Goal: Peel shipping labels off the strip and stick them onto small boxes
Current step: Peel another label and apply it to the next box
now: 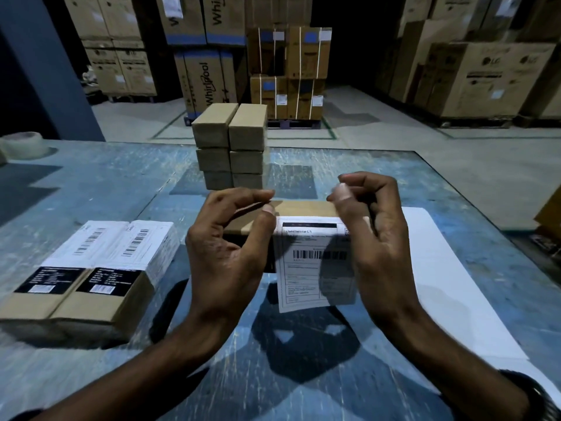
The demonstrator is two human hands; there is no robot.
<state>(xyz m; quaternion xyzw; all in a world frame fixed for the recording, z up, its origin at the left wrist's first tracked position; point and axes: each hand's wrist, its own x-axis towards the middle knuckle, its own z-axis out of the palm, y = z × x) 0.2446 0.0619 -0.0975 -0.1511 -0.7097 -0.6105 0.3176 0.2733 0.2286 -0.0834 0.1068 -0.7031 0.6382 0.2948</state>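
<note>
Far left of the fingers, a tape roll (25, 144) sits on the blue worktop (121, 183). Closer in, two labelled boxes (88, 275) lie side by side. The left hand (230, 247) curls round the left end of a small box (303, 212), thumb at the corner of the label (312, 262). The label lies over the box top and hangs down its front. Behind the fingers stands a stack of plain boxes (230, 147). The right hand (373, 235) pinches the label's right edge. Right of it lies a white sheet (449, 284).
</note>
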